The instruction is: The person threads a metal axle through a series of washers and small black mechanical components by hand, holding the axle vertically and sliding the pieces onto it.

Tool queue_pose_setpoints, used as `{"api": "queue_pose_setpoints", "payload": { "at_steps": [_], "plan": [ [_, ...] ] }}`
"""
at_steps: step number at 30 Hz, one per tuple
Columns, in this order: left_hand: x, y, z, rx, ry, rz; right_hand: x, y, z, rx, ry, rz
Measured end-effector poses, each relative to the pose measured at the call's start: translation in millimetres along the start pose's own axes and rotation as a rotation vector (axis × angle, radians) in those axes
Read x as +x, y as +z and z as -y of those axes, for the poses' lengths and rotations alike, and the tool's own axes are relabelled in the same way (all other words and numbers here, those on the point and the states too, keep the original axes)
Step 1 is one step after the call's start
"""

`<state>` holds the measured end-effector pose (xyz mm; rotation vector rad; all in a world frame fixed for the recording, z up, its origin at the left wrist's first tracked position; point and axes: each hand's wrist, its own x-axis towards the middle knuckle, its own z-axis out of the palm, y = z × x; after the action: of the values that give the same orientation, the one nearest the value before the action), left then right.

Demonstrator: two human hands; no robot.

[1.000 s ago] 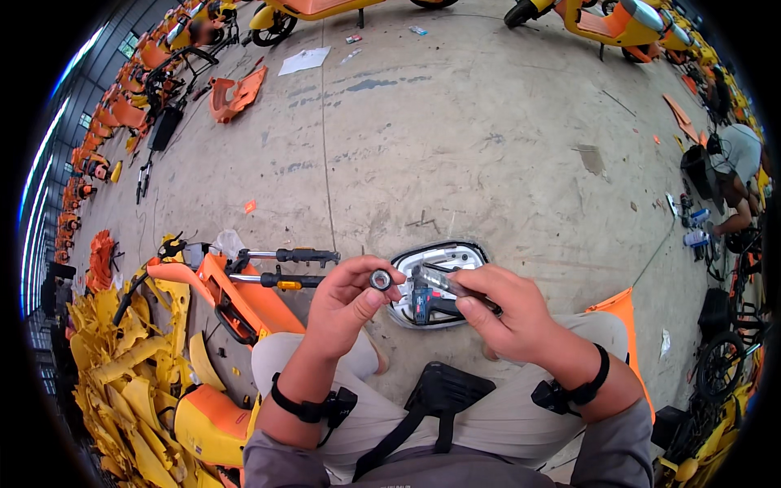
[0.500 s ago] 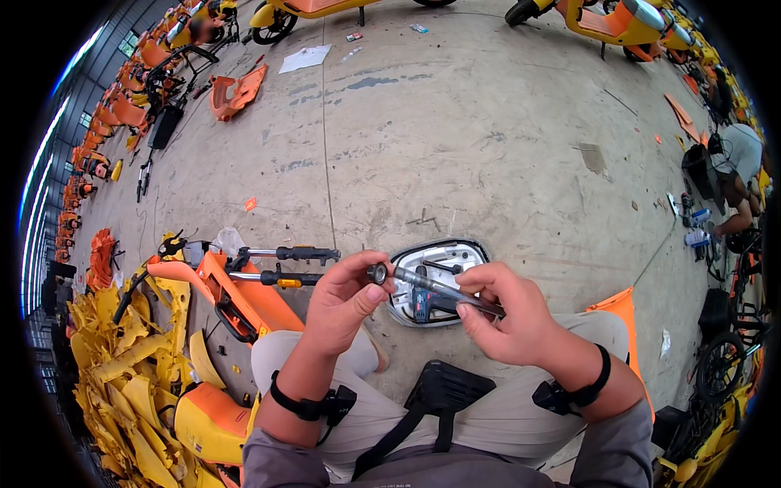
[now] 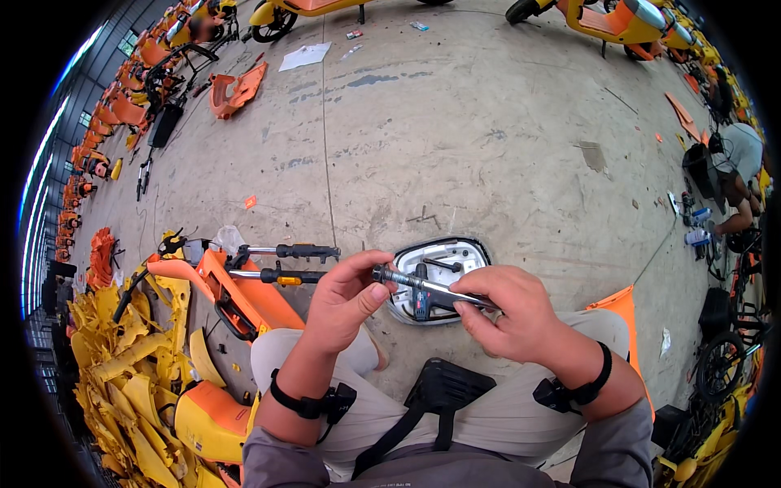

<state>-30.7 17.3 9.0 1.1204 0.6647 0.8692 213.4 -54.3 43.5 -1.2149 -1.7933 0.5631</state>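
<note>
My left hand (image 3: pixel 342 301) pinches a small dark ring-shaped metal piece (image 3: pixel 378 274) at the end of a metal tube (image 3: pixel 435 289). Coarse ridges like a thread or spring show on the tube near that end; the rest is smooth and shiny. The tube's other end lies in my right hand (image 3: pixel 512 317), fingers and thumb closed round it. Both hands are above my lap. Beyond them on the floor lies a white shell with a black rim (image 3: pixel 486 254). In it are a dark blue and black power tool (image 3: pixel 421 302), partly hidden, and a short black tool (image 3: pixel 443 265).
To the left lie an orange scooter body panel (image 3: pixel 264 294), two fork legs (image 3: pixel 297 278) and a heap of yellow panels (image 3: pixel 134 390). An orange panel (image 3: pixel 614 305) stands by my right knee. Another person (image 3: pixel 736 163) crouches at far right. Scooters (image 3: pixel 610 24) line the back.
The ring piece has turned from facing me to sit in line with the tube's end. My right hand has shifted slightly left, and the tube has rolled, showing its ridged part.
</note>
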Motion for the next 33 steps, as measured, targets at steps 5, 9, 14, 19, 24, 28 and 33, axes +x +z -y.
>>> {"api": "queue_pose_setpoints", "payload": {
  "at_steps": [5, 9, 14, 19, 24, 28, 33],
  "plan": [
    [0.0, 0.4, -0.7, 0.013, 0.009, 0.011, 0.1, 1.3, -1.8, 0.000, -0.012, -0.009],
    [0.6, 1.2, -2.1, 0.021, 0.009, 0.013, 0.0, 1.0, -1.3, 0.006, -0.007, -0.006],
    [1.1, 0.3, -2.2, 0.024, 0.024, 0.032, -0.1, 0.8, -2.1, -0.001, -0.013, 0.003],
    [1.1, -0.3, -3.1, 0.029, 0.018, 0.032, -0.6, 0.4, -0.6, 0.006, 0.013, 0.029],
    [1.0, 1.2, -4.9, 0.055, -0.001, 0.008, -1.3, 3.0, -5.9, -0.092, -0.109, -0.031],
    [0.1, -0.2, -4.2, 0.052, -0.009, 0.007, -2.0, 2.6, -5.6, -0.122, -0.133, -0.048],
    [0.0, -0.9, -3.7, 0.043, -0.017, -0.002, -0.4, -1.0, -6.2, -0.206, -0.166, -0.034]
  ]
}}
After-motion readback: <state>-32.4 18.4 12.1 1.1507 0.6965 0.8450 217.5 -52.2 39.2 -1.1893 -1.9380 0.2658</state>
